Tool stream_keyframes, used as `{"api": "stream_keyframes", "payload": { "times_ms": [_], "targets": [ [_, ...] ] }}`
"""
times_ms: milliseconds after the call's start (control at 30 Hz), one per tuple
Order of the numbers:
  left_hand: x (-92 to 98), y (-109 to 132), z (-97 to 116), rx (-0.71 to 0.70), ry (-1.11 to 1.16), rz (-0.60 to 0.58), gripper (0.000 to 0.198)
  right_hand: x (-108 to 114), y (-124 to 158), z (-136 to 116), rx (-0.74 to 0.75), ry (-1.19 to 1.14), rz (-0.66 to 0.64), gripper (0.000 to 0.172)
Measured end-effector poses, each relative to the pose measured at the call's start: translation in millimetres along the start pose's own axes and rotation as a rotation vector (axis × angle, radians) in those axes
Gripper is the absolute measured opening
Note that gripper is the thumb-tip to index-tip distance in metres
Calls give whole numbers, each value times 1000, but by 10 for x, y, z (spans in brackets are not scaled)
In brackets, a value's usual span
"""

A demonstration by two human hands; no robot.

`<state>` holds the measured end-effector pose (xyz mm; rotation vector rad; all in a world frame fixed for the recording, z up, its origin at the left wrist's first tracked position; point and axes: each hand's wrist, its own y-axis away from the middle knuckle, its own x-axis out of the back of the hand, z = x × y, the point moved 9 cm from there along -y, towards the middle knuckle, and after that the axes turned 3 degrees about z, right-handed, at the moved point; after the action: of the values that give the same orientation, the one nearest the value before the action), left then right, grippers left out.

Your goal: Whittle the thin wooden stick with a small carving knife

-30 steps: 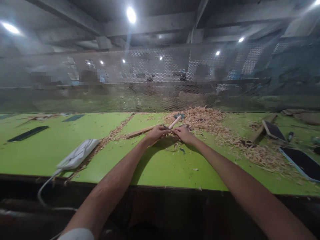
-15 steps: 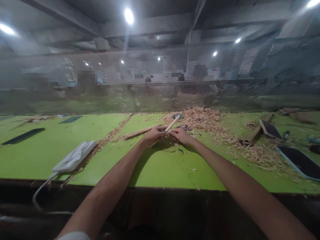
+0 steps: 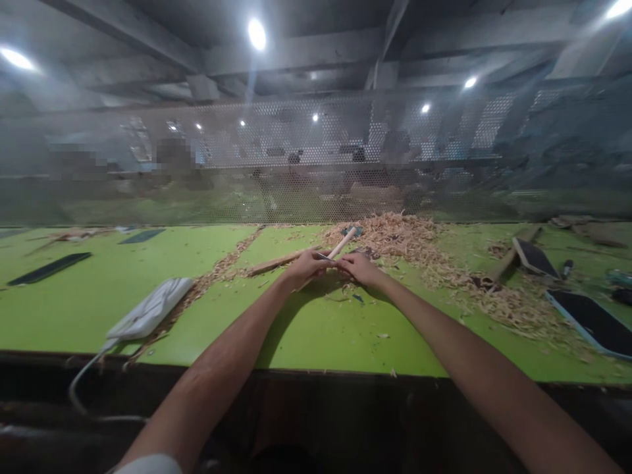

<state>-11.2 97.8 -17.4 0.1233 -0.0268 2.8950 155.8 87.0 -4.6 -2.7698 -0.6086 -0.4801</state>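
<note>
At the middle of the bench my left hand [image 3: 307, 265] is closed, fingers wrapped round one end of a thin, shiny metal blade [image 3: 324, 257]. My right hand [image 3: 359, 268] pinches close by, at the blade's other end; its fingertips nearly meet the left hand. A pale round wooden stick [image 3: 344, 241] slants up and away between the two hands, its far end toward the shavings. Its near part runs down under my left hand, where the fingers hide most of it. Just left of the hands lies a flat wooden strip [image 3: 276, 263] on the green bench top [image 3: 326, 336].
Curled wood shavings [image 3: 395, 234] are heaped behind the hands and trail right. A white power strip [image 3: 151, 309] with a cable lies left. On the right are a phone [image 3: 595, 322] and a sanding block [image 3: 536, 257]. A perforated screen [image 3: 316, 191] closes off the bench's back.
The blade has tilted slightly and shows more plainly between my hands. Both hands stay almost in place; the stick keeps nearly the same slant.
</note>
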Motion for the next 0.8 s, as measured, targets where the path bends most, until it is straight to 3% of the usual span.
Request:
{"api": "stream_keyframes", "payload": {
  "times_ms": [200,367,533,800],
  "targets": [
    [-8,2,14,-22,16,1,39,8,-1,32,-22,-6,19,62],
    [-20,36,65,-20,8,10,10,49,30,7,-19,-31,53,64],
    [-33,45,68,-2,19,16,8,68,2,35,-29,1,75,64],
    [-49,81,85,3,56,-10,34,-2,7,3,-21,11,-18,68]
  ]
}}
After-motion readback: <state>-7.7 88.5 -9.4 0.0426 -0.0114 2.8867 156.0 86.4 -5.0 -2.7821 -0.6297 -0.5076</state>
